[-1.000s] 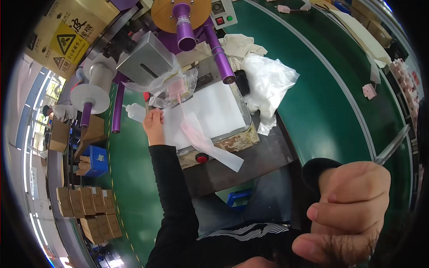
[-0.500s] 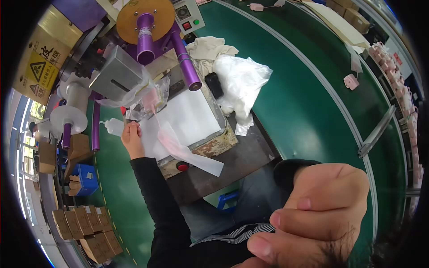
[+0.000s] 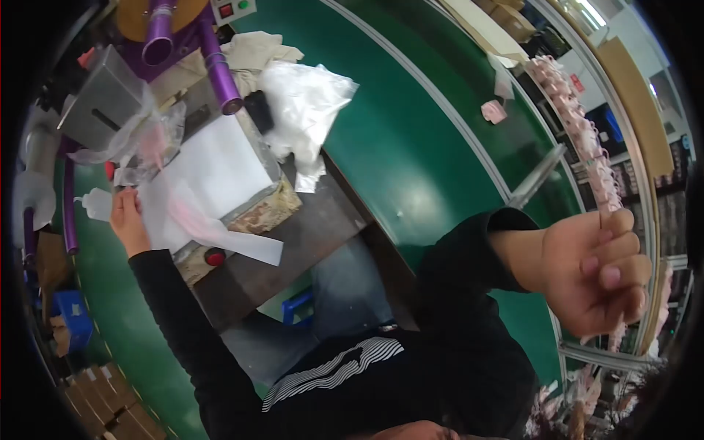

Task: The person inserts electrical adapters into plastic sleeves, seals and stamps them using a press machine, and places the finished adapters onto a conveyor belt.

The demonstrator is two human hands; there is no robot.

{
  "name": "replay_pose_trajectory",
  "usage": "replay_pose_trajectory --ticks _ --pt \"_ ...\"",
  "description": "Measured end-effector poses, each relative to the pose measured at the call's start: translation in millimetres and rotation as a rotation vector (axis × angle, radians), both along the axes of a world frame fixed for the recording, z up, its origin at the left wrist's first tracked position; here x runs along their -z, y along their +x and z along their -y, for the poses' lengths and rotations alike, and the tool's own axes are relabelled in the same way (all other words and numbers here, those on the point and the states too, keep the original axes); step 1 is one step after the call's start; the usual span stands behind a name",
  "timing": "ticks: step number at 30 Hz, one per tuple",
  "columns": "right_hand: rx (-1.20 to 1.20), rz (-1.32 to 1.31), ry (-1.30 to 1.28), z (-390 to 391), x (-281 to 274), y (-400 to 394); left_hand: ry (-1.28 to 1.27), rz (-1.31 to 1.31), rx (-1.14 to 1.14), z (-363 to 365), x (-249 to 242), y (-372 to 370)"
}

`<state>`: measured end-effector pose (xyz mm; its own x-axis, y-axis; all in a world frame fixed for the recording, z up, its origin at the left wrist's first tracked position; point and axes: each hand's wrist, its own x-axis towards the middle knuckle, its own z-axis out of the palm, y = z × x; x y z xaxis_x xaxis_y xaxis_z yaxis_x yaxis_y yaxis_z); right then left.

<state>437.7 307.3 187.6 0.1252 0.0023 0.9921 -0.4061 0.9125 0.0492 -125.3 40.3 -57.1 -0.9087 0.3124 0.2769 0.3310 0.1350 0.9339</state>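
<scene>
My left hand [image 3: 129, 224] is at the left edge of the machine's white pad [image 3: 209, 180]. Its fingers are pinched together at a crumpled clear plastic bag [image 3: 172, 128]; what lies between the fingertips is hidden. Something pink shows inside the bag. A translucent strip with a pink thing under it [image 3: 220, 231] lies across the pad and hangs over its front edge. My right hand [image 3: 598, 271] is raised at the far right, its fingers curled in and nothing visible in them. Behind it runs a rack of pink items [image 3: 579, 121].
Purple rollers [image 3: 220, 77] and a metal box [image 3: 103, 103] stand over the pad. A white plastic bag [image 3: 304, 103] and a black object [image 3: 258, 111] lie beside it. One pink piece [image 3: 493, 111] sits on the green conveyor belt [image 3: 411, 139]. Cartons [image 3: 95, 392] are stacked lower left.
My right hand has moved up and to the right, away from my body, toward the rack. The view has swung right. My left hand stays at the pad's edge.
</scene>
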Motion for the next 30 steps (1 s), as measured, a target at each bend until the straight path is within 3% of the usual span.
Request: replay_pose_trajectory --ticks 1,3,7,9,11,12,13,14,15,16,17,18,19,21,25,28,29,30 --pt "0.01 0.015 0.004 -6.6 0.4 -1.7 0.004 0.015 0.01 -0.5 3.4 1.7" --pt "0.435 0.0 0.136 -24.3 1.8 -11.3 0.027 0.006 0.048 -0.8 5.7 1.3" --pt "0.752 0.801 -0.391 -94.6 -5.2 13.6 -0.005 -0.031 0.078 4.7 7.7 -2.6" --pt "0.934 1.073 -0.49 -158.8 9.7 20.1 -0.014 -0.05 0.072 -1.0 5.4 -1.1" --pt "1.209 1.259 -0.305 -249.6 65.1 50.4 -0.166 -0.143 0.053 -10.0 -9.1 16.1" --pt "1.197 1.372 -0.285 -285.9 99.5 71.4 -0.245 -0.183 0.004 -3.5 -19.3 26.4" --pt "1.375 1.718 -0.459 -271.5 98.2 61.1 -0.269 -0.213 -0.054 -7.4 -17.3 30.8" --pt "1.04 1.527 -0.233 -354.4 176.0 123.8 -0.017 -0.19 -0.037 -8.0 21.8 17.9" --pt "1.015 1.598 -0.345 -343.9 189.1 121.6 -0.111 -0.202 -0.028 -8.8 15.0 23.8" --pt "1.062 1.733 -0.676 -341.2 192.6 106.6 -0.339 -0.199 -0.096 -13.7 -15.1 43.5" --pt "0.862 1.644 -0.838 -336.4 190.1 97.3 -0.38 -0.45 -0.22 -20.4 -4.9 51.7" --pt "0.992 1.477 -0.399 -342.4 206.8 99.5 -0.476 -0.518 -0.167 -24.5 -26.9 67.4" --pt "0.872 1.587 -0.849 -363.2 211.6 104.6 -0.538 -0.677 -0.124 -29.1 -27.5 68.3" --pt "1.114 1.596 -0.559 -368.8 218.6 102.1 -0.554 -0.77 -0.1 -34.1 -33.0 73.1" --pt "1.113 1.701 -0.833 -346.8 211.3 89.1 -0.582 -0.724 0.006 -24.5 -54.9 80.7" --pt "0.638 1.356 -0.673 -336.9 196.2 97.5 -0.608 -0.642 0.032 -33.1 -56.0 83.0" --pt "0.663 1.358 -0.663 -327.3 196.8 91.6 -0.662 -0.609 0.032 -34.0 -56.4 83.3" --pt "0.345 0.981 -0.852 -311.5 205.2 74.3 -0.717 -0.581 0.029 -35.3 -57.2 83.8"
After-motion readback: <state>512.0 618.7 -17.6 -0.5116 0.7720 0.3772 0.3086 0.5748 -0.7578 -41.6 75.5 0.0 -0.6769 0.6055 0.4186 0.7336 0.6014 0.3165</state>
